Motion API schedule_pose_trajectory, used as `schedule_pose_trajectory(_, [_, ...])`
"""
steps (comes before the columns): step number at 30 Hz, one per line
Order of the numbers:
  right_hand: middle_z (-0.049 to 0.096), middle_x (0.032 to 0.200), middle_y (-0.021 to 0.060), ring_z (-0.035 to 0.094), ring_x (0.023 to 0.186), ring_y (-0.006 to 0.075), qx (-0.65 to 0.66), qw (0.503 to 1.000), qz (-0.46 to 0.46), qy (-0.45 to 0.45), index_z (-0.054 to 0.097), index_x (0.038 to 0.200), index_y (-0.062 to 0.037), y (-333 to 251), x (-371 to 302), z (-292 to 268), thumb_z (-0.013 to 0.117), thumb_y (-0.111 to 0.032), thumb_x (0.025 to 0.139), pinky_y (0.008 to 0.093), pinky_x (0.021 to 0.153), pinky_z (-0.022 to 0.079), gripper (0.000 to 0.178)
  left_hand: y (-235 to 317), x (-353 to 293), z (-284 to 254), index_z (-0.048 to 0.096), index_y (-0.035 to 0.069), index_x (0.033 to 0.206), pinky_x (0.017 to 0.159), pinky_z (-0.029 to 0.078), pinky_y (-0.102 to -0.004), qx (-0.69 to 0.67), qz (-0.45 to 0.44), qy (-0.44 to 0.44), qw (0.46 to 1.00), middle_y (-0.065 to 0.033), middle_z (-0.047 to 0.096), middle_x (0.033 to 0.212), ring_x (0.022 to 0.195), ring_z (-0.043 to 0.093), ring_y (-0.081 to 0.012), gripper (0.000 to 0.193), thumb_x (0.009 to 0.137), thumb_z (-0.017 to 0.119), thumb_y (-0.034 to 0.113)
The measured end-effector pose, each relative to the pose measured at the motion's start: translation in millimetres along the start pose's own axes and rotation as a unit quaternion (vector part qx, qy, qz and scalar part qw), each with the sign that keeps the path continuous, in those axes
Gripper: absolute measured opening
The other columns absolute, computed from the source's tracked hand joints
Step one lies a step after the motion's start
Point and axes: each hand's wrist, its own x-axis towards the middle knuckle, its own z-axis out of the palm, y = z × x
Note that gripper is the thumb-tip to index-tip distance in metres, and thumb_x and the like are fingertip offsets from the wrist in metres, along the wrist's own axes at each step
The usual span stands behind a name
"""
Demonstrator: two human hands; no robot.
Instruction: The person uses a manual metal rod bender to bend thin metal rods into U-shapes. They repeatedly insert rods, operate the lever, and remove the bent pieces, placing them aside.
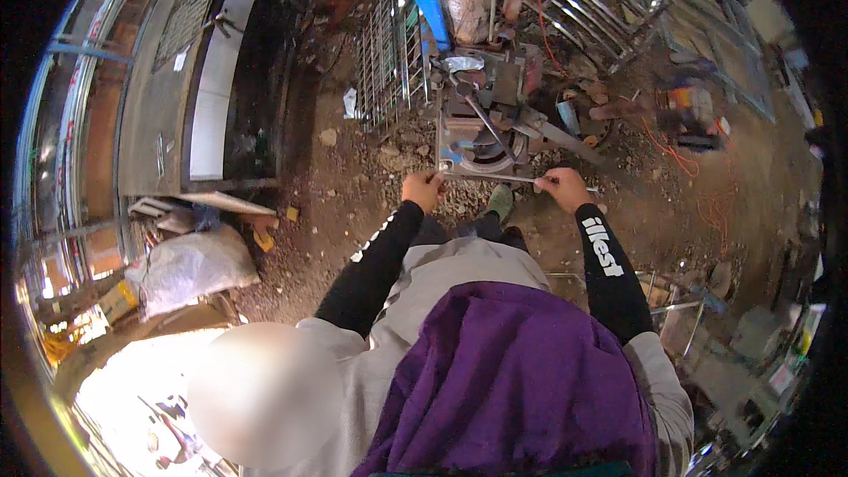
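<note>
Both my arms, in black sleeves, reach forward from the lower edge. Between my hands runs a thin, light-coloured metal rod (490, 178), held roughly level from left to right. My left hand (422, 191) is closed around its left end. My right hand (565, 188) pinches it farther along, and a short length sticks out to the right. Just beyond the rod stands a metal cutting machine (455, 134) with a flat base, a curved guide and a long handle (480, 112). Whether the rod touches the base edge I cannot tell.
Left is a dark workbench (150, 146) with a white strip (212, 110); below it lies a plastic sack (194, 269). Metal grilles (382, 62) lean beyond the machine. An orange cable (671, 152) crosses the dirt floor (636, 230). A blurred power tool-like object (693, 106) is at right.
</note>
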Motion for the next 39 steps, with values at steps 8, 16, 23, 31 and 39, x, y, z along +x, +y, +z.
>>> schedule_pose_trajectory(8, [0.069, 0.085, 0.0199, 0.067, 0.082, 0.0358, 0.062, 0.998, -0.018, -0.013, 0.074, 0.092, -0.0012, 13.2, 20.5, -27.2, 0.069, -0.041, 0.09, 0.0449, 0.074, 0.05, 0.04, 34.7, 24.2, 25.2, 0.074, -0.003, 0.099, 0.057, 0.053, -0.0294, -0.065, -0.008, 0.113, 0.991, -0.0096, 0.072, 0.076, 0.062, 0.065, -0.0137, 0.031, 0.096, 0.067, 0.027])
schedule_pose_trajectory(16, [0.071, 0.099, 0.0178, 0.067, 0.093, 0.038, 0.169, 0.984, 0.027, 0.052, 0.072, 0.103, -0.0024, 10.4, -22.3, 42.7, 0.072, -0.031, 0.09, 0.0436, 0.084, 0.051, 0.032, 60.2, 32.4, 18.8, 0.071, -0.005, 0.09, 0.057, 0.05, -0.0304, -0.055, -0.019, 0.079, 0.995, -0.0092, 0.071, 0.074, 0.062, 0.063, -0.0132, 0.03, 0.097, 0.064, 0.024])
schedule_pose_trajectory(23, [0.064, 0.106, 0.0186, 0.062, 0.097, 0.0374, 0.159, 0.984, -0.055, 0.056, 0.06, 0.128, -0.0075, -70.4, -4.2, 98.4, 0.074, -0.03, 0.087, 0.0456, 0.084, 0.051, 0.049, 90.8, 6.3, -7.3, 0.071, -0.001, 0.089, 0.06, 0.051, -0.0351, 0.157, 0.179, 0.07, 0.969, -0.0141, 0.068, 0.07, 0.062, 0.066, -0.0247, 0.022, 0.092, 0.068, 0.02])
schedule_pose_trajectory(31, [0.069, 0.091, 0.0157, 0.069, 0.078, 0.0261, 0.309, 0.927, -0.076, 0.198, 0.062, 0.12, 0.0003, -194.1, 9.4, 67.3, 0.07, -0.005, 0.081, 0.0343, 0.07, 0.054, 0.041, 134.8, -10.9, -30.6, 0.071, 0.007, 0.085, 0.066, 0.053, -0.0412, 0.286, 0.474, -0.057, 0.831, -0.0106, 0.067, 0.082, 0.075, 0.064, -0.0317, 0.013, 0.081, 0.073, 0.02])
schedule_pose_trajectory(39, [0.073, 0.093, 0.0099, 0.07, 0.08, 0.0158, 0.546, 0.792, 0.044, 0.27, 0.067, 0.102, 0.0063, -210.1, 15.8, 74.2, 0.058, -0.009, 0.099, 0.0312, 0.068, 0.054, 0.019, 108.0, 24.3, -78.4, 0.068, 0.011, 0.108, 0.078, 0.052, -0.045, 0.198, 0.442, -0.049, 0.874, -0.0098, 0.069, 0.09, 0.091, 0.064, -0.0372, 0.028, 0.09, 0.068, 0.031])
